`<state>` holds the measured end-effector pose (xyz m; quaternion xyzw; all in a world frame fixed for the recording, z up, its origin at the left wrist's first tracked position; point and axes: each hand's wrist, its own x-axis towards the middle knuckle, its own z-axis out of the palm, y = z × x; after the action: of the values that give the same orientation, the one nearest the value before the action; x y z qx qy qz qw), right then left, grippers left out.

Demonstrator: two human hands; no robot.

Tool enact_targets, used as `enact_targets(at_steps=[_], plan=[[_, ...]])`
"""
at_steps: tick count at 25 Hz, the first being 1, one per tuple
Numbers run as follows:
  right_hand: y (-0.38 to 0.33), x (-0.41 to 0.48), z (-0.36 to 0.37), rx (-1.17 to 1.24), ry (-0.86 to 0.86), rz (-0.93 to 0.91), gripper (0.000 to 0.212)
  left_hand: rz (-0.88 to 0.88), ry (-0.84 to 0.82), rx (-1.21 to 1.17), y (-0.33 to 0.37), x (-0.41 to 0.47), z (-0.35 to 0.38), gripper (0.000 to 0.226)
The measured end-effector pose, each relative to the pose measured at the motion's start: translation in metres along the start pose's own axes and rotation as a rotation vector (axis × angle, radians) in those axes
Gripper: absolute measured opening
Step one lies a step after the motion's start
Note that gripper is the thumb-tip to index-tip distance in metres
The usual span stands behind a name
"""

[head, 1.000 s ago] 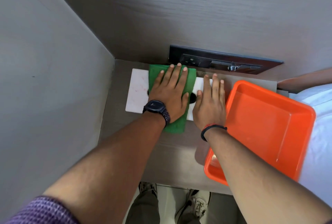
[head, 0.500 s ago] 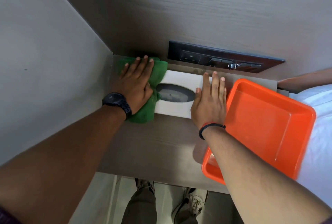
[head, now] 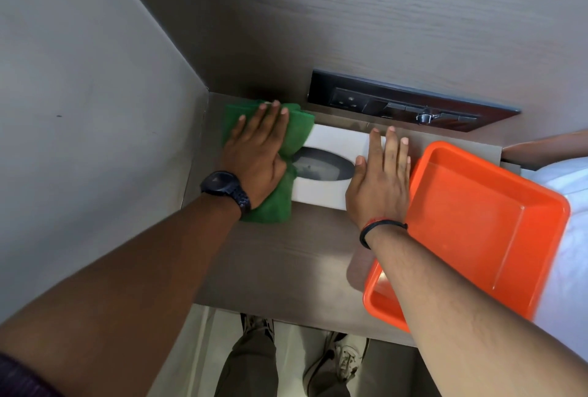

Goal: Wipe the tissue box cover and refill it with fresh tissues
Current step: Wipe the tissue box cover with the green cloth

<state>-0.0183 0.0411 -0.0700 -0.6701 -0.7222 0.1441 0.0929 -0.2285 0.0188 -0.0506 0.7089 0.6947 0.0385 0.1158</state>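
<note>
A white tissue box cover (head: 334, 142) with a dark oval opening lies on the brown bedside shelf (head: 286, 256). My left hand (head: 254, 155) presses flat on a green cloth (head: 296, 132) over the cover's left end, fingers spread. The cloth hides that end of the cover. My right hand (head: 380, 180) lies flat on the cover's right end and holds it still. No tissues are visible.
An orange plastic tray (head: 477, 231) sits at the shelf's right, hanging over the front edge. A dark switch and socket panel (head: 407, 104) is on the back wall. A grey wall closes the left side. White bedding (head: 566, 205) lies to the right. My shoes show below.
My left hand slid the green cloth from the middle of the cover to its left end, uncovering the oval opening. My right hand stayed on the right end.
</note>
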Motion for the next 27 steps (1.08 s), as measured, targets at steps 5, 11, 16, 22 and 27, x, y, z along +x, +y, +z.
enact_targets(at_steps=[5, 11, 16, 22, 27], plan=[[-0.001, -0.001, -0.001, 0.005, 0.001, -0.002, 0.051, -0.084, 0.025, -0.092, -0.015, -0.006, -0.003, 0.071], [-0.003, -0.001, -0.002, -0.004, -0.039, 0.003, 0.052, -0.051, 0.022, -0.080, 0.033, -0.001, 0.011, 0.071], [-0.020, -0.004, -0.019, -0.009, 0.025, -0.059, 0.056, -0.218, 0.173, -0.411, 0.013, -0.009, -0.002, 0.056], [-0.095, -0.002, -0.023, 0.396, -0.292, 0.102, 0.061, -0.426, 0.197, -0.222, -0.016, -0.043, -0.011, 0.045], [-0.118, 0.007, -0.020, 0.490, -0.338, 0.219, 0.038, -0.428, 0.215, -0.318, -0.015, -0.036, -0.011, 0.045]])
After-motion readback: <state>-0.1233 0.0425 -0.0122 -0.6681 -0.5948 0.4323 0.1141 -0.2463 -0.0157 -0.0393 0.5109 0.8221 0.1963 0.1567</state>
